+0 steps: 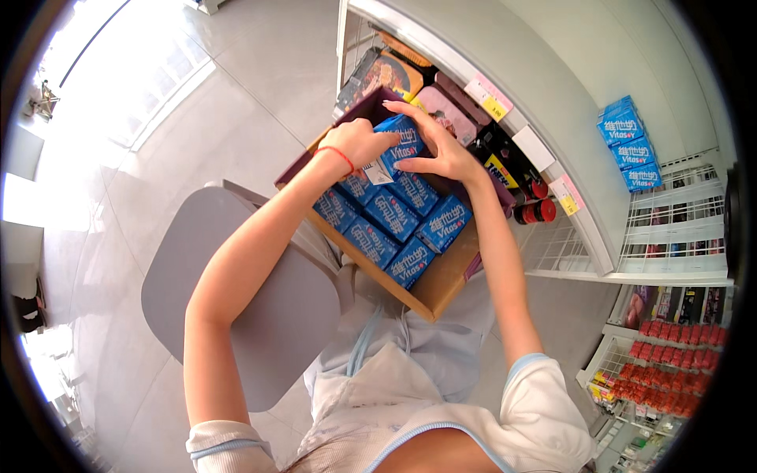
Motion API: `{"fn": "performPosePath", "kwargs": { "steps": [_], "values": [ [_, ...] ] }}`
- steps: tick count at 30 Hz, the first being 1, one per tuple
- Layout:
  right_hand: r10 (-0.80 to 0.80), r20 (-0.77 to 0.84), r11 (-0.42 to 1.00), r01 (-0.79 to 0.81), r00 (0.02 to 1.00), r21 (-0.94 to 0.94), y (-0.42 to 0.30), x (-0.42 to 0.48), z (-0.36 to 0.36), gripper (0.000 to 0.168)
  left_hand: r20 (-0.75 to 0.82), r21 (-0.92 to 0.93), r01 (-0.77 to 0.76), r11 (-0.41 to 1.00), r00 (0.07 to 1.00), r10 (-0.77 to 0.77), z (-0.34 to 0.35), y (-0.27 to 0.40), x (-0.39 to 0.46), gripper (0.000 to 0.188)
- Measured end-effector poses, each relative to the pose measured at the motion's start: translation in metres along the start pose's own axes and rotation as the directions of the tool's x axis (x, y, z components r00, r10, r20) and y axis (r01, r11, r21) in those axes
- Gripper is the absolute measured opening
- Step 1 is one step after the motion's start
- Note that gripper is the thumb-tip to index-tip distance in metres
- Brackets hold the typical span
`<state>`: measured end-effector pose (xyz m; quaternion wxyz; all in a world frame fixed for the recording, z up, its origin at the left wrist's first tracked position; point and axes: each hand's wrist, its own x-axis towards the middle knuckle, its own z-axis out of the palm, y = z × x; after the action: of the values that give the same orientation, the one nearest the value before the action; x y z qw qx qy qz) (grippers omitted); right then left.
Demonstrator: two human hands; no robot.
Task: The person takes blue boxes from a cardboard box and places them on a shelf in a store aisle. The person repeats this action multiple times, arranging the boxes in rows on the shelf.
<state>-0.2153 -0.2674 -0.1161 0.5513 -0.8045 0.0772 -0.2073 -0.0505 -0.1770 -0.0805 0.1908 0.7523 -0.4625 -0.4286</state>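
Observation:
A blue Vitasoy drink carton [409, 148] is held between both hands above the far part of an open cardboard box [454, 273]. My left hand [359, 145] grips its left side, and a red string bracelet circles that wrist. On the carton's other side is my right hand [436, 146], its thumb on the near edge and its fingers spread around the far end. One white face of the carton, bearing printing, is turned toward me. Below, several more blue cartons [391, 214] lie side by side in the box; my hands and the held carton hide part of them.
A grey seat [236, 295] is left of the box. Packaged foods [384, 77] and dark red-lidded jars [535, 211] fill a shelf behind it. Blue cartons [634, 151] stand on a white shelf at right, above racks of red packets [668, 360].

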Motion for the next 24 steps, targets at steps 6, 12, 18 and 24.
{"fn": "performPosePath", "kwargs": {
  "steps": [6, 12, 18, 24],
  "values": [
    [0.196, -0.42, 0.976, -0.137, 0.886, 0.167, 0.014, 0.006, 0.004, 0.05, -0.323, 0.052, -0.132, 0.99, 0.936, 0.141, 0.005, -0.005, 0.01, 0.052],
    [0.541, -0.302, 0.766, -0.311, 0.785, 0.563, -0.006, 0.0, 0.004, 0.06, -0.518, 0.255, -0.481, 0.839, 0.665, 0.538, 0.004, 0.015, -0.017, 0.044],
    [0.495, -0.277, 0.784, -0.286, 0.824, 0.55, -0.007, -0.001, 0.009, 0.065, -0.357, 0.387, -0.487, 0.783, 0.704, 0.614, 0.007, 0.009, -0.014, 0.042],
    [0.225, -0.458, 0.973, -0.169, 0.86, 0.16, -0.003, -0.001, 0.009, 0.054, -0.281, 0.448, -0.456, 0.769, 0.745, 0.605, 0.004, 0.008, -0.008, 0.043]
  ]
}}
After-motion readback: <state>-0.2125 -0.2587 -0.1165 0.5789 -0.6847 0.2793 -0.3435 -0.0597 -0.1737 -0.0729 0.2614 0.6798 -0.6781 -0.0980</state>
